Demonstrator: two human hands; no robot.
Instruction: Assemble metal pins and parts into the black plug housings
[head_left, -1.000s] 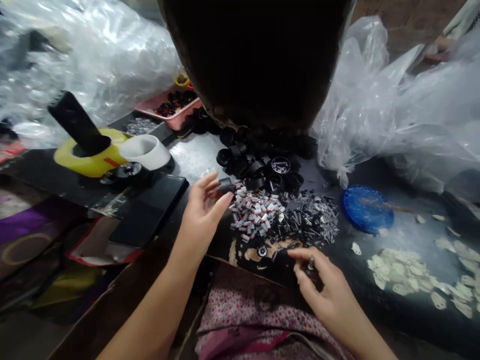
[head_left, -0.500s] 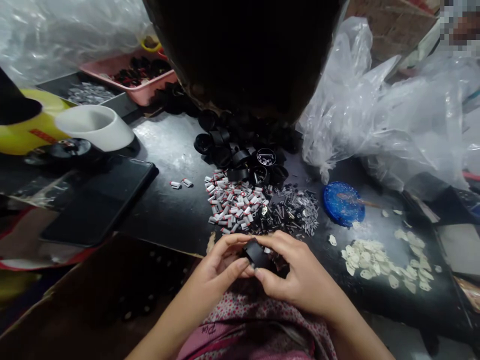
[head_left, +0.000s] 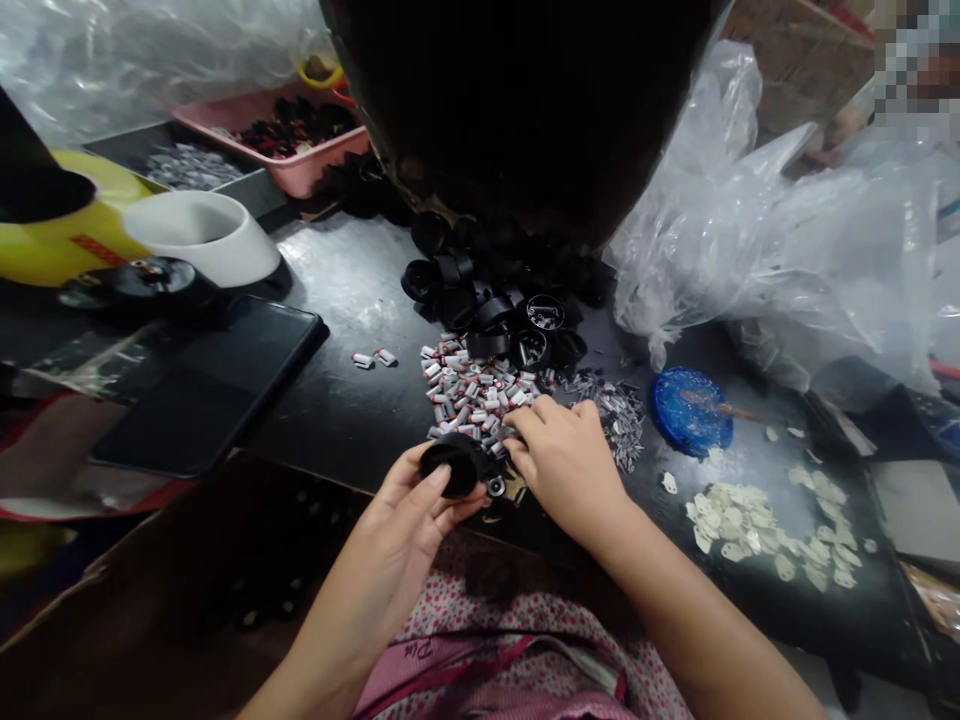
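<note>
The black worktable (head_left: pixel 345 420) keeps its layout from half a second ago; the change is in the hands. Then, both meet around one part at the near edge; now they are apart, the left hand (head_left: pixel 409 520) at the edge and the right hand (head_left: pixel 570 470) reaching over the small pieces. The heap of black round cups (head_left: pixel 493 314) lies beyond them, seemingly undisturbed. Nearer, the right fingertips bend down at the near side of the heap of grey-white cylinders with red ends (head_left: pixel 469 390); whether they pinch anything, I cannot tell. The heap of dark pins (head_left: pixel 619 410) lies just beside that hand, partly hidden by it. The single black cup (head_left: pixel 461 465) is gripped by the left hand alone, thumb over its rim, fingers underneath, its hollow side tilted toward the person. That seems to leave the right hand free to work among the pieces. Smallest, a metal-centred ring (head_left: pixel 496 487) shows on the table just beside the left fingertips, in a spot the hands cover half a second ago.
</note>
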